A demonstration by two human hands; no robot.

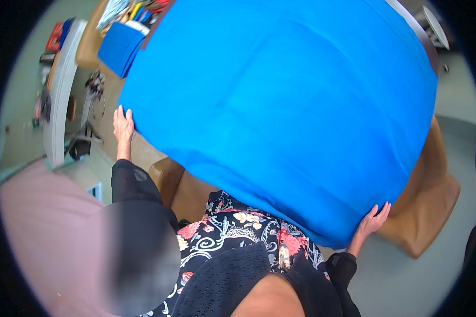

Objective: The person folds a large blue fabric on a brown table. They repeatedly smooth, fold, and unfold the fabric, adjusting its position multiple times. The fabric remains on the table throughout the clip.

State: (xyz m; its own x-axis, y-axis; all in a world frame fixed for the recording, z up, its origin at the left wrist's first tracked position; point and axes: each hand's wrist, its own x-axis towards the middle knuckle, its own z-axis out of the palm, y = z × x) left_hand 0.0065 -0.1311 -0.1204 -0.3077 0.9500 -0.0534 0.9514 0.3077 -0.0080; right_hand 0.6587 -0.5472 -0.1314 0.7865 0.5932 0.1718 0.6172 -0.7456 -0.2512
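Note:
A large bright blue cloth (285, 107) is spread out in front of me, with shallow creases across it. Its near edge hangs in loose folds by my floral-patterned clothing (238, 226). At the cloth's left edge is my left hand (123, 123), its fingers stretched forward. My right hand (373, 220) touches the near right corner, fingers extended along the edge. The thumb of my left hand is hidden, and whether either hand pinches the fabric is unclear. A dark table edge (427, 51) shows from under the cloth at the far right.
A folded blue cloth (120, 48) lies at the upper left, beside a pile of colourful items (137, 14). Tan upholstered chairs stand at the near left (164, 174) and right (424, 210). Farther left is a white counter (59, 99) bearing objects.

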